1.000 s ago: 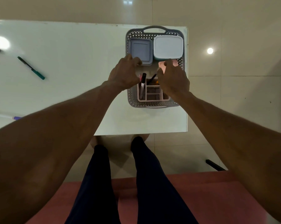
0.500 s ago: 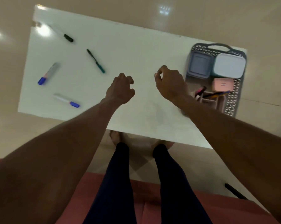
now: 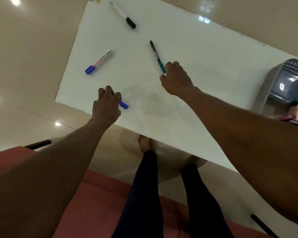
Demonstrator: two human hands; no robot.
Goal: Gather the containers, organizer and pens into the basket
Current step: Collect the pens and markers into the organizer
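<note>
Pens lie scattered on the white table (image 3: pixel 187 54). Left hand (image 3: pixel 107 104) is curled down over a blue-capped marker (image 3: pixel 123 105) near the front edge, apparently gripping it. Right hand (image 3: pixel 176 78) has its fingers at the near end of a green pen (image 3: pixel 157 55); whether they have closed on it is unclear. Beyond lie another blue-capped marker (image 3: pixel 98 62) and a black-capped marker (image 3: pixel 123 14). Far right, the grey basket (image 3: pixel 264 86) holds a grey container (image 3: pixel 286 87).

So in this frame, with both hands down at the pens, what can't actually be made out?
- Blue-capped marker, head view: only the cap shows; the left hand covers its barrel, so the grip is unclear.
- Green pen: its near end sits under the right hand; contact cannot be confirmed.
- Grey basket: cut off by the right edge, so its full contents are hidden.
- Printing on the whiteboard marker: too small to read.
</note>
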